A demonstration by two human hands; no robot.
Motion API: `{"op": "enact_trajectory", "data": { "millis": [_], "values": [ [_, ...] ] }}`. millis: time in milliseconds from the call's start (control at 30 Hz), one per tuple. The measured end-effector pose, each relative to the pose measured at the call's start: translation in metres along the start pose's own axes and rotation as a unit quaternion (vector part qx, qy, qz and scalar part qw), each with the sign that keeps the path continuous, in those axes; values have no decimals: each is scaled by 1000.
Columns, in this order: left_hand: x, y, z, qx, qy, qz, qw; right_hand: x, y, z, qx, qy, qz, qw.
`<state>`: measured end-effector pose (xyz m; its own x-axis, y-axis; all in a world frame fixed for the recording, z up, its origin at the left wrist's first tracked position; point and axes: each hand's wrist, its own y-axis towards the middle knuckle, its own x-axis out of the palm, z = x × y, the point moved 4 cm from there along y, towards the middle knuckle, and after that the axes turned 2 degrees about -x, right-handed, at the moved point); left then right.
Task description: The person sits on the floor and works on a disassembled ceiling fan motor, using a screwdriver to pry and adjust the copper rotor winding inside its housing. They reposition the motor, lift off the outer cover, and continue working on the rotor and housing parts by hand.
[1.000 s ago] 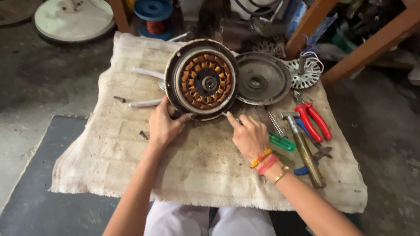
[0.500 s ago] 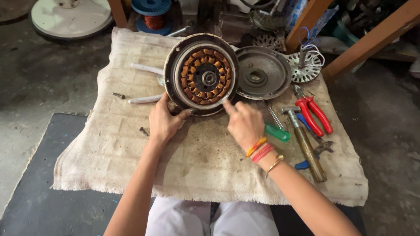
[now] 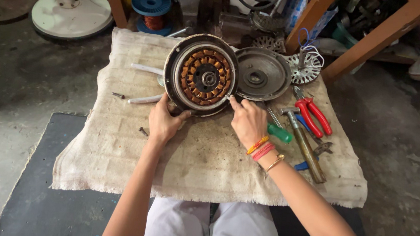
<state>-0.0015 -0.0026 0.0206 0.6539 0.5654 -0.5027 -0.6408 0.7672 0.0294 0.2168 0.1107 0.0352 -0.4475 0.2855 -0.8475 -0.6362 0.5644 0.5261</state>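
Both bare forearms rise from the bottom edge toward the middle of the frame, converging slightly. The left hand (image 3: 163, 123) sits just left of centre, palm down, fingers curled forward and thumb spread to the right. The right hand (image 3: 247, 122) lies right of centre, knuckles up, index finger stretched toward the upper left. Bangles and threads ring the right wrist.

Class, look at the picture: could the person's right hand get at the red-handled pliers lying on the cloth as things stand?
Probably yes. The right hand rests at the motor's rim, and the pliers lie uncovered on the cloth to its right; only a hammer and a green-handled screwdriver lie between.
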Motion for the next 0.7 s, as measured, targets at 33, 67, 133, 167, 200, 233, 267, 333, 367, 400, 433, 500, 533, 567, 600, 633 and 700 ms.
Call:
{"op": "enact_trajectory", "data": {
  "millis": [33, 67, 133, 167, 200, 233, 267, 333, 367, 400, 433, 500, 533, 567, 600, 633, 700],
  "values": [
    [0, 1, -1, 3, 0, 5, 1000, -1, -1, -6, -25, 3, 6, 1000],
    [0, 1, -2, 6, 0, 7, 1000, -3, -1, -10, -48, 6, 13, 999],
    [2, 4, -2, 37, -3, 14, 999, -5, 1, -11, -37, 6, 10, 999],
    [1, 5, -2, 63, -6, 21, 998, -6, 3, -8, -7, 5, 0, 1000],
    [1, 7, -2, 88, -10, 31, 996, -6, 6, -4, 22, 5, -10, 1000],
    [1, 9, -3, 99, -12, 35, 994, -6, 8, -6, -5, -10, -5, 1000],
    [0, 10, -4, 110, -13, 38, 993, -7, 9, -7, -30, -26, 0, 999],
    [-2, 15, -5, 110, -24, 21, 993, -9, 12, -6, -48, -26, 5, 998],
    [-4, 19, -5, 96, -33, 2, 995, -10, 12, -5, -43, -10, 3, 999],
    [-6, 23, -5, 81, -42, -17, 996, -10, 12, -4, -37, 7, 1, 999],
    [-9, 28, -4, 70, 2, -35, 997, -10, 11, -3, -30, 5, -4, 1000],
    [-18, 43, 0, 44, 89, -69, 993, -9, 8, -5, -18, 4, -13, 1000],
    [-23, 51, 3, 41, 111, -90, 989, -10, 6, -8, -25, 2, -8, 1000],
    [-27, 60, 6, 39, 132, -112, 984, -10, 3, -11, -31, 0, -2, 1000],
    [-30, 66, 8, 36, 154, -135, 978, -10, 1, -15, -37, -3, 3, 999],
    [-34, 70, 9, 43, 157, -137, 977, -9, 0, -16, -30, 3, 0, 1000],
    [-37, 70, 8, 54, 165, -141, 975, -7, -4, -20, -15, 18, -7, 1000]
  ]
}}
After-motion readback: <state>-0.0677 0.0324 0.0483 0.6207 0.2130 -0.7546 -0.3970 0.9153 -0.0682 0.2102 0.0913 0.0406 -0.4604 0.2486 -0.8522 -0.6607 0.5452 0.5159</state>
